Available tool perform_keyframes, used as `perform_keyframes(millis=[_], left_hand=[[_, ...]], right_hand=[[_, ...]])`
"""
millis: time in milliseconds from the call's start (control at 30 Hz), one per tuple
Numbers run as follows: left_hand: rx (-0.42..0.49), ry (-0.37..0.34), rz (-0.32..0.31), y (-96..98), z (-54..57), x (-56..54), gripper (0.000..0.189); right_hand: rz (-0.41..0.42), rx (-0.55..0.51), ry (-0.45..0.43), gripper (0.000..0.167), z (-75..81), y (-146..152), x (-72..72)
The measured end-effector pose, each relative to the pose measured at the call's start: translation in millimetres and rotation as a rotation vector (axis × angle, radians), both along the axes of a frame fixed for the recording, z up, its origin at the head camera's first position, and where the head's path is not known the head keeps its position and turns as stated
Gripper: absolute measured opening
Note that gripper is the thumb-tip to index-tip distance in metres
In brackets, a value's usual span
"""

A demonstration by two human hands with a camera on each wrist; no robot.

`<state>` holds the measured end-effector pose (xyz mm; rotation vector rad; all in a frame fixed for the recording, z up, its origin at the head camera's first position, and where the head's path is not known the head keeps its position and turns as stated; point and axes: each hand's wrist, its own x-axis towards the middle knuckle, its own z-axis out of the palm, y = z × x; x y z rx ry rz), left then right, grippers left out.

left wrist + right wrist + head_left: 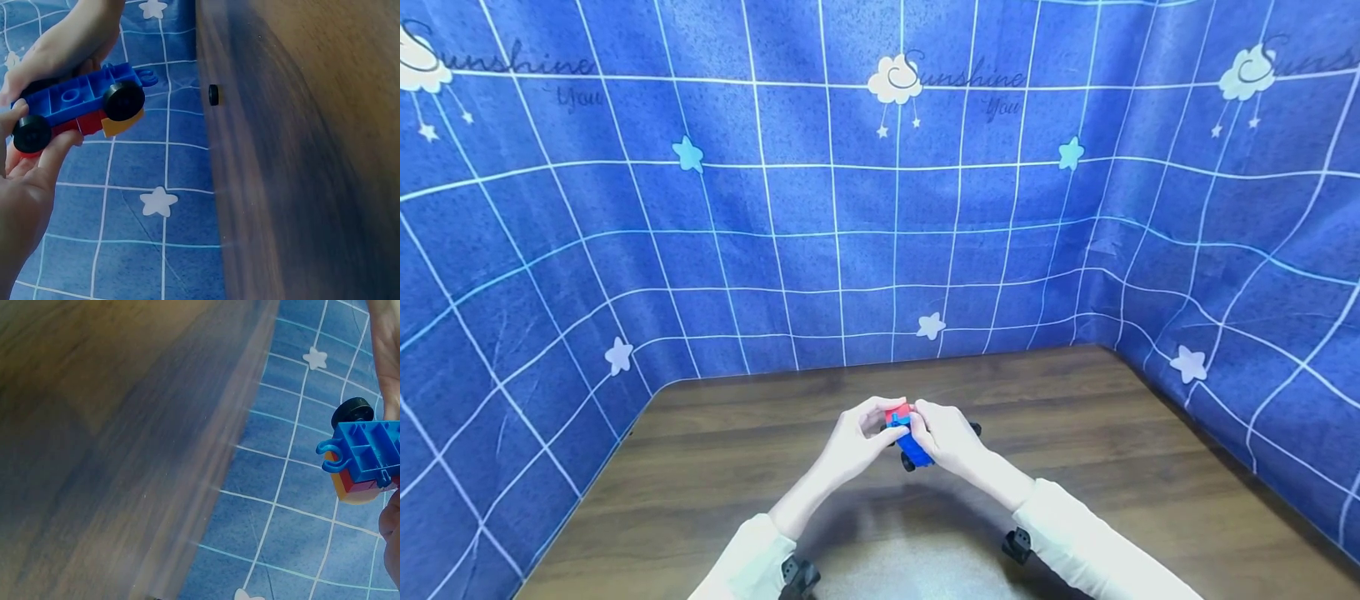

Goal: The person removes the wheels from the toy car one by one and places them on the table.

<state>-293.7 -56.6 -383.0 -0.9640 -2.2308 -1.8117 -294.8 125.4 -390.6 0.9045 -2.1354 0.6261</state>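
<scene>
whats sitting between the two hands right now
A blue and red toy vehicle sits between the left hand and the right hand, with fingers of both on it; the head view shows this.

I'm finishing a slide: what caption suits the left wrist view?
Left hand gripping a toy car, underside exposed; a black wheel stands apart on the wooden table.

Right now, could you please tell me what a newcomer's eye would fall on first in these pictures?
Probably the blue toy vehicle, in the grip of the left hand and right hand above the table. Next, perhaps the star-patterned blue curtain behind it. The left wrist view shows a black wheel on the table, apart from the vehicle.
</scene>
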Motion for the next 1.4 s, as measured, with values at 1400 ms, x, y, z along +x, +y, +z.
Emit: perform_keyframes(millis=[1400], left_hand=[[-0.098,0.143,-0.051,-11.0,11.7,-1.7,0.037]], right_hand=[[0.345,-0.189,-0.768,0.019,22.4,18.3,8.2]])
